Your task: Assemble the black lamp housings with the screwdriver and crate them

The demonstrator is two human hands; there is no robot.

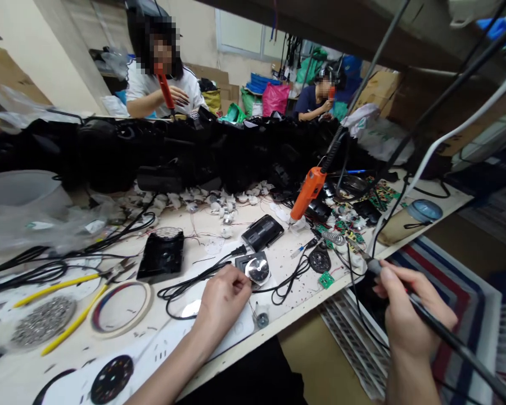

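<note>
My right hand is wrapped round a soldering iron, whose tip points left towards a metal coil at the table's right side. Close to the front edge, my left hand has its fingers pinched together; what they hold is hidden. Just beyond those fingertips lies a small dark case with a shiny round metal disc. A black power cord runs beside this hand. Nearer the edge sits a small motor. A green circuit board rests between my two hands.
An orange electric screwdriver hangs over the table. Yellow-handled pliers, a tape roll and a heap of screws lie left. Black casings and small white motors spread behind. A lidded container stands right. Two people work opposite.
</note>
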